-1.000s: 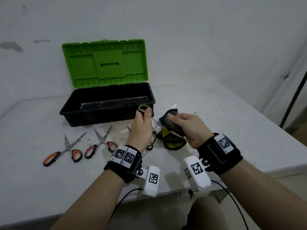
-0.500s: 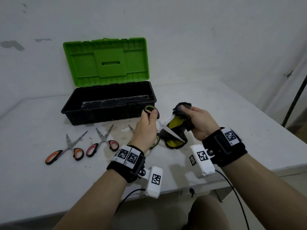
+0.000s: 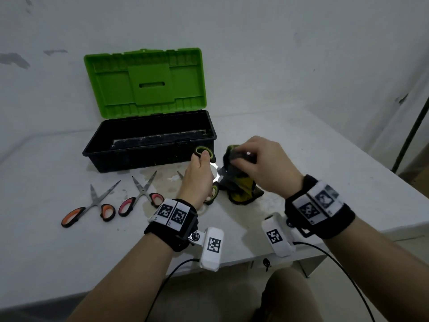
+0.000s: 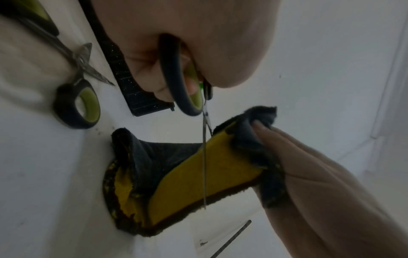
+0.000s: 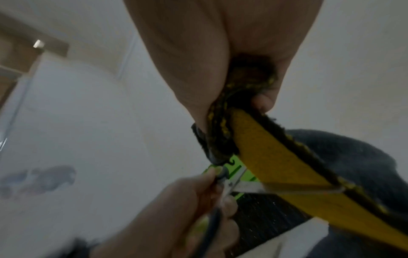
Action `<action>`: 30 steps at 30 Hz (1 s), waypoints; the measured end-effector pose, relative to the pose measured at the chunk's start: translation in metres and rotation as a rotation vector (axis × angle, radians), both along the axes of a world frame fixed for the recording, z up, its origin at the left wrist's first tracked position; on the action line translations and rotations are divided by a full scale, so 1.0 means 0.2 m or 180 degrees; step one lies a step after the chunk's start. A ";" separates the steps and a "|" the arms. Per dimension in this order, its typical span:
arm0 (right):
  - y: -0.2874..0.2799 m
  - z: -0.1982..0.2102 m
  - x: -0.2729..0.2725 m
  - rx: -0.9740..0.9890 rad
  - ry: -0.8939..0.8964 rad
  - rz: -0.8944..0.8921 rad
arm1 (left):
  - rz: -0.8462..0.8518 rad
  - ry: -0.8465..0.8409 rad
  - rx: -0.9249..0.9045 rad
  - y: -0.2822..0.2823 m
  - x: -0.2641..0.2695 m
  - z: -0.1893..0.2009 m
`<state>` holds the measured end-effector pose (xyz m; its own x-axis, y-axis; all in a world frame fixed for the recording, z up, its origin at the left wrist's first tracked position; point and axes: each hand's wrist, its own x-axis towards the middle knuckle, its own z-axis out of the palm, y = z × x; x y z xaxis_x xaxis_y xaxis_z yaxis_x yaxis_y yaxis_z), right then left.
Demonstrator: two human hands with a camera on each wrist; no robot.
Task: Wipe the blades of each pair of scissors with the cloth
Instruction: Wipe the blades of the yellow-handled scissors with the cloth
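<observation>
My left hand [image 3: 200,175] grips the green-and-black handles [image 3: 204,152] of a pair of scissors, blades spread and pointing right. My right hand [image 3: 257,159] pinches a dark grey and yellow cloth [image 3: 240,190] around the upper blade close to the pivot [image 3: 217,169]. In the left wrist view the lower blade [image 4: 204,165] crosses the yellow side of the cloth [image 4: 176,183], bare. The right wrist view shows the cloth [image 5: 271,153] bunched in my fingers and a bare blade [image 5: 251,187]. Its lower end rests on the table.
Orange-handled scissors [image 3: 89,206] and pink-handled scissors [image 3: 141,194] lie on the white table [image 3: 69,252] at left. Another green-handled pair [image 4: 77,104] lies under my left hand. The black toolbox [image 3: 148,147] stands open behind, its green lid [image 3: 146,82] upright. The table's front edge is near my wrists.
My right hand slid the cloth out to the blade tip, then brought it back left toward the pivot. The left hand kept hold of the handles and barely moved.
</observation>
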<state>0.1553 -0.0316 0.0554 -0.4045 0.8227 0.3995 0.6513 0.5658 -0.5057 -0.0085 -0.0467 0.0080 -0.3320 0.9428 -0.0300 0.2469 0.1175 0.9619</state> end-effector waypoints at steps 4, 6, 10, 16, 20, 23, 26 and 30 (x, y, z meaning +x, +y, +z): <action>0.01 -0.05 -0.08 0.0126 -0.0313 0.0306 | -0.0080 0.0152 0.0068 -0.01 0.01 0.00; 0.02 -0.06 -0.11 0.0228 -0.0498 0.0458 | -0.0052 0.0121 0.0100 -0.02 0.02 0.01; 0.03 -0.07 -0.14 0.0366 -0.0811 0.0638 | 0.0122 0.0068 0.0239 -0.01 0.01 0.01; 0.03 -0.06 -0.09 0.0443 -0.1110 0.0993 | 0.0147 0.0102 0.0157 -0.01 0.00 0.00; 0.05 -0.01 -0.09 0.0487 -0.0697 0.0772 | 0.0031 0.0178 0.0135 -0.01 0.02 0.00; 0.03 -0.04 -0.10 0.0473 -0.0774 0.0772 | 0.0053 0.0166 0.0200 -0.01 0.04 0.00; 0.01 -0.07 -0.10 0.0298 -0.1056 0.0832 | 0.0115 0.0102 0.0214 -0.01 0.03 -0.01; 0.01 -0.03 -0.08 0.0122 -0.1304 0.0797 | 0.0064 0.0110 0.0202 -0.01 0.03 -0.04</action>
<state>0.1396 -0.0300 0.0485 -0.7186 0.6678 0.1941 0.6340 0.7438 -0.2117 -0.0023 -0.0490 -0.0005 -0.3507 0.9356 0.0415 0.2784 0.0619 0.9585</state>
